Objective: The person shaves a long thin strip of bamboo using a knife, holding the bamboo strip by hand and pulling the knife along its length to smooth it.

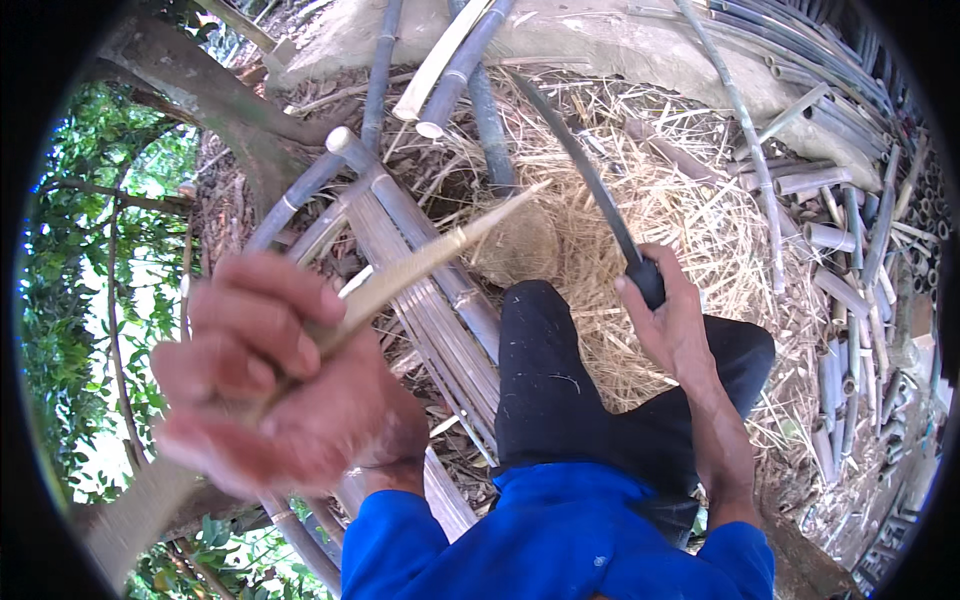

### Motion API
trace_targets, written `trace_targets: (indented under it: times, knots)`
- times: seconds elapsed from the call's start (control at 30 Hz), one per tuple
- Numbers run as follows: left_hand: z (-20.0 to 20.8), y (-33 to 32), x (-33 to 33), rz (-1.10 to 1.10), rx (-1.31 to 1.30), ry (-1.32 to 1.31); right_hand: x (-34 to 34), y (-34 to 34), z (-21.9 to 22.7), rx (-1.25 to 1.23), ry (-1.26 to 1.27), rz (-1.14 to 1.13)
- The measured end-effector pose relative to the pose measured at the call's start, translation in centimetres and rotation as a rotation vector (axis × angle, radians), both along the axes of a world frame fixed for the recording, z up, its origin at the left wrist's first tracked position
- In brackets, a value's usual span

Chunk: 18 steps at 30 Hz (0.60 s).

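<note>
My left hand (290, 385) is raised close to the camera and slightly blurred, its fingers wrapped round a split bamboo strip (415, 262). The strip's pale, tapered tip points up and to the right; its broader end passes below the hand toward the lower left. On the right, my right hand (670, 310) grips the black handle of a machete (588, 172). The long, dark, slightly curved blade slants up and left, apart from the strip. Beneath the strip's tip sits a round wooden block (520, 245), between the strip and the blade.
A bamboo-slat bench (425, 310) stands left of my knees. Pale shavings (640, 220) cover the ground ahead. Bamboo poles (465, 65) lean at the top, and cut bamboo pieces (835, 240) are piled at the right. A tree trunk (210, 90) rises at the upper left.
</note>
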<state>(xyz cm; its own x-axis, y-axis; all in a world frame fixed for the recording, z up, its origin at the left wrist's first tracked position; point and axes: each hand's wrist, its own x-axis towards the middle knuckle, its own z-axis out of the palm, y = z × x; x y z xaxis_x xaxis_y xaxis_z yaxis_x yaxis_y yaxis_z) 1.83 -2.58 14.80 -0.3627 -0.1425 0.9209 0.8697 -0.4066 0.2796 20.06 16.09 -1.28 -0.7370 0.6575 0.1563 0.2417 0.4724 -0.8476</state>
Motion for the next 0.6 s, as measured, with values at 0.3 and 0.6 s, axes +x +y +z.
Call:
trace_targets:
  times: [0.3,0.6]
  knots:
    - [-2.0,1.8,4.0,0.127,0.003,0.117,-0.6,-6.0,2.8,-0.071,-0.002,0.203]
    - [-2.6,2.5,5.7,0.199,0.069,0.111,-0.6,-7.1,3.5,0.206,0.183,0.251]
